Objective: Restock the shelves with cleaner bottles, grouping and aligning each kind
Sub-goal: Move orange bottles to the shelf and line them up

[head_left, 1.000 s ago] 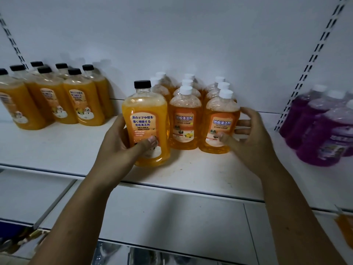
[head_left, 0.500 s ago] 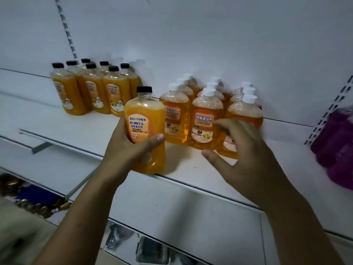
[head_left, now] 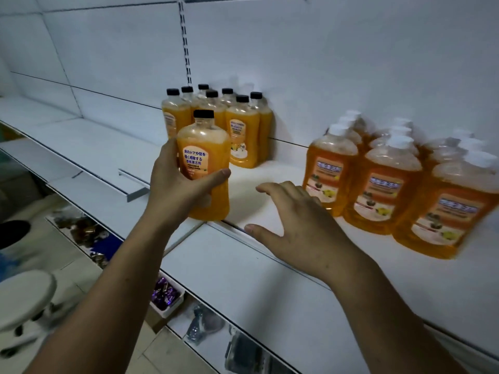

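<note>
Carried leftward, the black-capped bottle [head_left: 204, 168] is upright (cap up), left fingers [head_left: 213, 177] clamped round it, right fingers [head_left: 272, 188] spread.

You have an open strip of shelf [head_left: 283, 163] between the black-capped bottles [head_left: 243, 136] and the white-capped bottles [head_left: 386, 184]. Your right grip [head_left: 305, 228] hovers at its front. There's more room left of the black-capped group. The held bottle [head_left: 204, 168] blocks that group's front left.
</note>
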A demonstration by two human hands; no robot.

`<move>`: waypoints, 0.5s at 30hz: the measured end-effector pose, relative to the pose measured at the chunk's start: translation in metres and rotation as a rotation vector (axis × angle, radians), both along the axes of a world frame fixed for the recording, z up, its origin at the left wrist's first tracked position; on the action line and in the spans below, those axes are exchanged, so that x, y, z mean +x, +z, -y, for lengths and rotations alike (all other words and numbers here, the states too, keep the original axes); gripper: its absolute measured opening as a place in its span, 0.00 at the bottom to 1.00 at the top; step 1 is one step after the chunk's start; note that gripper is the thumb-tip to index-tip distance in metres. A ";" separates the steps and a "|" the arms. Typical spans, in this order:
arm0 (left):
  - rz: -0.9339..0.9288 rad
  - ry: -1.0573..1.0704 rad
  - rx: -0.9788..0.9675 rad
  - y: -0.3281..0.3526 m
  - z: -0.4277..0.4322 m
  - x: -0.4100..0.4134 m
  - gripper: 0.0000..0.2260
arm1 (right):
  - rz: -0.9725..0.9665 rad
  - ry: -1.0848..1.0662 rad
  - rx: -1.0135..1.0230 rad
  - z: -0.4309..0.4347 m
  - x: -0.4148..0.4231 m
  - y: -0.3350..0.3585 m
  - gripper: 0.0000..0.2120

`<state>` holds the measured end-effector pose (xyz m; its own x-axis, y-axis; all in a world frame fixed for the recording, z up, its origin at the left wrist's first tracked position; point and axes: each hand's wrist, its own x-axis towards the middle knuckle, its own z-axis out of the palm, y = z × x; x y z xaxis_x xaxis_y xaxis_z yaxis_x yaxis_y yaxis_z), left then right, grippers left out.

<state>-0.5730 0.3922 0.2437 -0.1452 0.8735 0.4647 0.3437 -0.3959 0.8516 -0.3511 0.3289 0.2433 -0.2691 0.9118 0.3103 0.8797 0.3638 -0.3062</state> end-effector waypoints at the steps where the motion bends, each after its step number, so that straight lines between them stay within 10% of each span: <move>1: -0.011 -0.004 0.027 0.002 -0.009 -0.009 0.48 | 0.017 -0.006 -0.005 -0.008 -0.010 -0.001 0.34; 15: -0.252 -0.283 0.215 0.013 -0.135 -0.093 0.42 | 0.073 -0.245 -0.111 -0.097 -0.114 -0.036 0.39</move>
<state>-0.6664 0.5276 0.2566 0.2274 0.7423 0.6304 0.3827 -0.6633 0.6431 -0.4648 0.4263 0.2076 -0.0544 0.9798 0.1927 0.9584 0.1054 -0.2653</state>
